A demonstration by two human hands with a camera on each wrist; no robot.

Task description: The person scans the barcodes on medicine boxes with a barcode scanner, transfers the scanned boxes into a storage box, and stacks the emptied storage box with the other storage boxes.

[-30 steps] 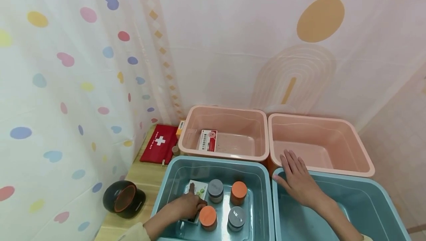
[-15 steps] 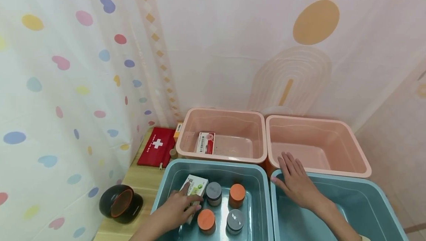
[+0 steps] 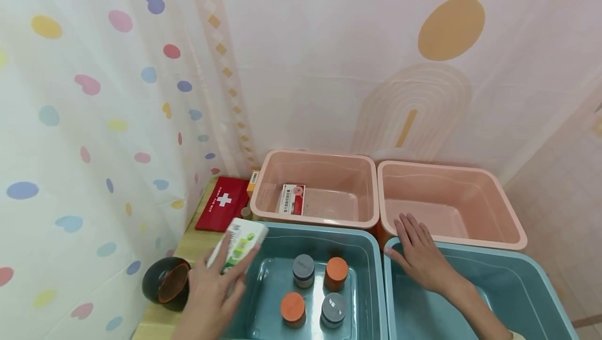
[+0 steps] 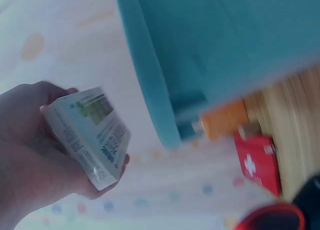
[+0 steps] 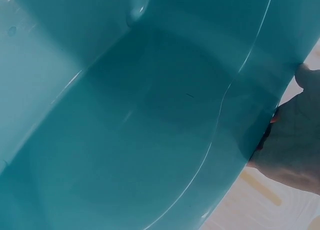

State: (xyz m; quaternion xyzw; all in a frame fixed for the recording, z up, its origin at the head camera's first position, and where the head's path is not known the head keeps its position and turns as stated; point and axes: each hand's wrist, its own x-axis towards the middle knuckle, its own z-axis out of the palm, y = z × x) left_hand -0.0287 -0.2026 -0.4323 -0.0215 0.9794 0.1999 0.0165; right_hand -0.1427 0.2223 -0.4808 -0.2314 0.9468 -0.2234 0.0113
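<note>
My left hand (image 3: 213,290) grips a white and green medicine box (image 3: 244,241) above the left rim of the left blue bin (image 3: 381,277). In the left wrist view the fingers and thumb hold the box (image 4: 92,135) by its sides, raised clear of the bin. Inside that bin stand several jars, among them a grey-lidded jar (image 3: 303,269) and an orange-lidded jar (image 3: 336,272). My right hand (image 3: 420,256) rests with straight fingers on the far rim of the right blue bin (image 3: 541,272), its fingertips reaching over the edge of the right pink bin.
Behind are the left pink bin (image 3: 371,188), holding a red and white box (image 3: 292,199), and the right pink bin (image 3: 508,209). On the wooden table (image 3: 195,243) lie a red first aid pouch (image 3: 218,207), a black bowl (image 3: 162,277) and an orange box (image 3: 253,180). A patterned curtain (image 3: 305,68) hangs behind.
My left hand has lifted the white and green medicine box out of the left blue bin and carried it left over the rim. The right hand has stayed in place.
</note>
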